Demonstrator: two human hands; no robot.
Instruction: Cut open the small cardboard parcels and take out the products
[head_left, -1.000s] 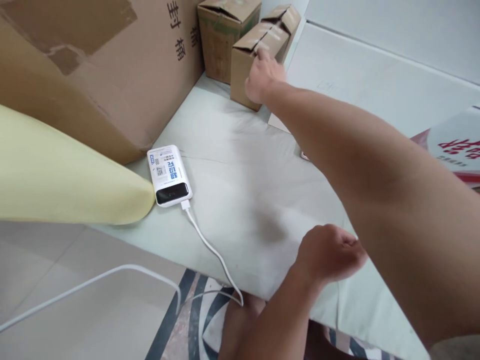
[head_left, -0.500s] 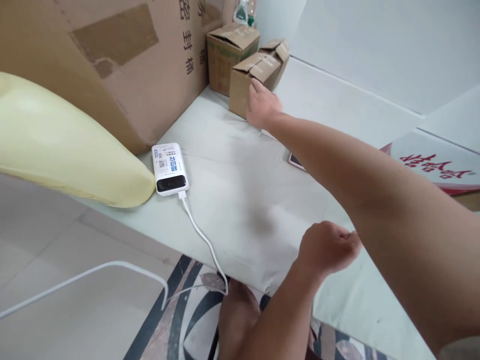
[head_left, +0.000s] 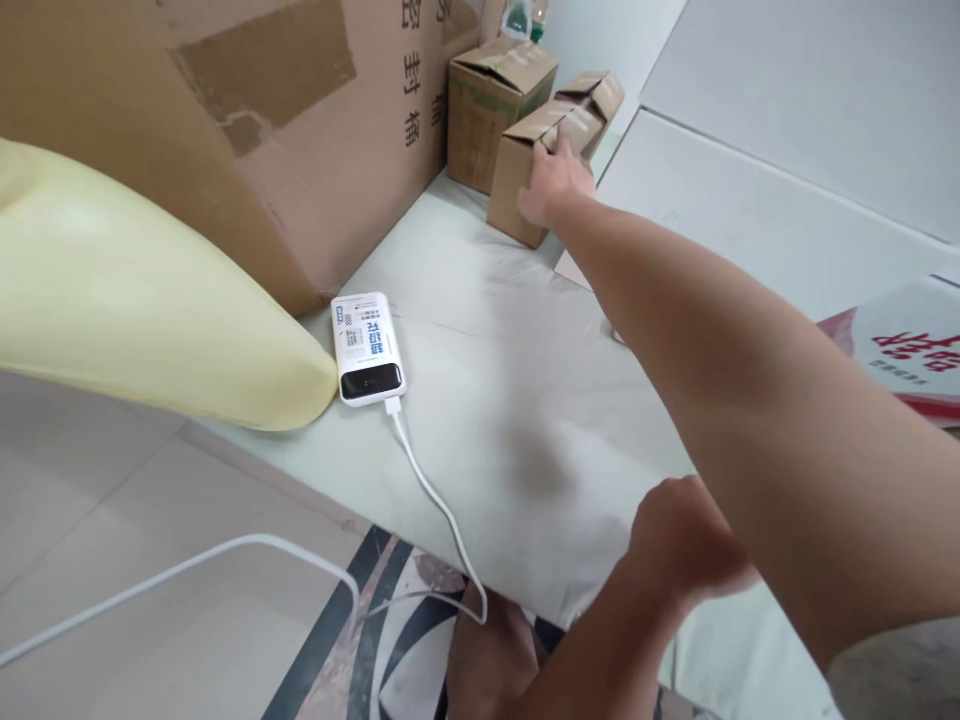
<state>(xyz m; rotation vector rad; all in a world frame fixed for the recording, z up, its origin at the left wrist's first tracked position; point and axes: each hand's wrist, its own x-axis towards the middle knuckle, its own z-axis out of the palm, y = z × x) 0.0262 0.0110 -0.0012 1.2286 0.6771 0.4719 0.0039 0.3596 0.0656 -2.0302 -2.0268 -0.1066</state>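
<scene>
My right hand (head_left: pixel 556 182) reaches to the far side of the white surface, its fingers spread against the end and top edge of a small cardboard box (head_left: pixel 511 190). Nearer to me, my left hand (head_left: pixel 686 535) is curled closed beneath my right forearm, which hides part of its fingers; nothing shows in it. A white power bank (head_left: pixel 367 345) with a black display lies left of both hands, and a white cable (head_left: pixel 431 490) is plugged into its near end.
A large carton (head_left: pixel 300 150) stands at the back left, with a pale yellow rounded object (head_left: pixel 150 290) before it. Another small carton (head_left: pixel 487 120) and bottles (head_left: pixel 521 20) are behind. A printed red-and-white package (head_left: pixel 911 350) lies right. Patterned floor (head_left: pixel 405 650) shows below.
My right hand has shifted up along the small box, its fingers now spread at the top edge. My left hand is further under the right forearm. The whole view has shifted.
</scene>
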